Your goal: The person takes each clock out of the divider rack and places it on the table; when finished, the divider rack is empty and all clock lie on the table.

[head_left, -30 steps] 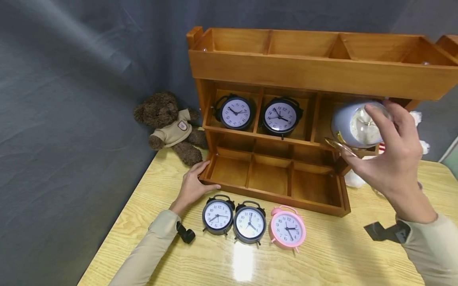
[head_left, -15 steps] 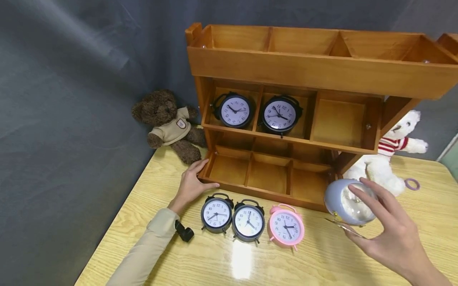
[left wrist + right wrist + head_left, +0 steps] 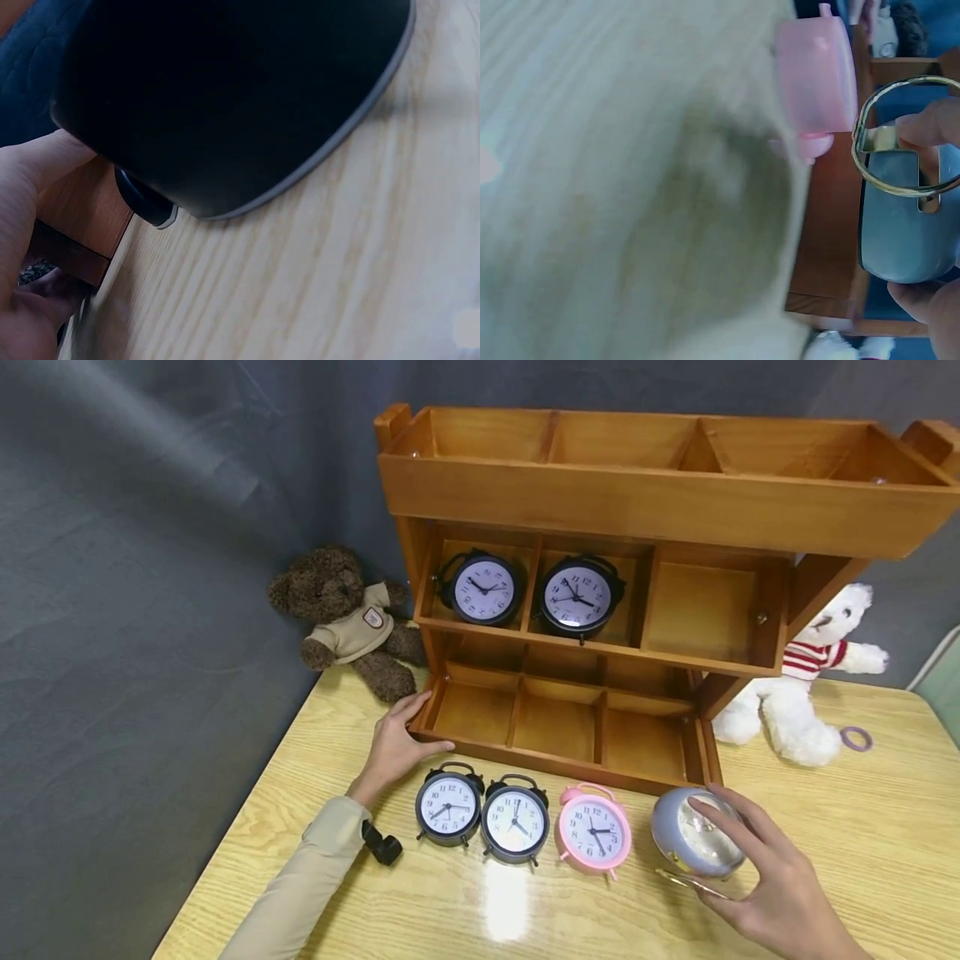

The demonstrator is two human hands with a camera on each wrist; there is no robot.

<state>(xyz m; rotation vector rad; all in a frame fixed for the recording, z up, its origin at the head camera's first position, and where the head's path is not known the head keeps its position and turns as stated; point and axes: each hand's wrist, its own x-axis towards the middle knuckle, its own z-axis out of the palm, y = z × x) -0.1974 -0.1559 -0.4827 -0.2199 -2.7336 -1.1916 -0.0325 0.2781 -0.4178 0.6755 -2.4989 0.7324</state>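
My right hand (image 3: 776, 885) grips a blue-grey alarm clock (image 3: 670, 825) just right of the pink alarm clock (image 3: 594, 831), close over the table. A gold ring on the back of the blue-grey clock shows near a finger in the right wrist view. At the front left corner of the wooden shelf (image 3: 645, 502), my left hand (image 3: 392, 745) holds the lower tray between thumb and fingers. Two black alarm clocks (image 3: 447, 806) (image 3: 515, 821) stand in a row beside the pink one. In the left wrist view, a dark clock back (image 3: 240, 97) hides much of the table.
Two more black clocks (image 3: 482, 590) (image 3: 576, 597) occupy the left and middle compartments of the shelf's middle tier. A brown teddy bear (image 3: 356, 631) sits left of the shelf. On the right are a white bear (image 3: 798, 710) and a purple ring (image 3: 857, 738).
My right hand has brought the blue-grey clock down from in front of the middle tier to beside the pink clock, uncovering the right compartment and the white bear. The left hand keeps its place.
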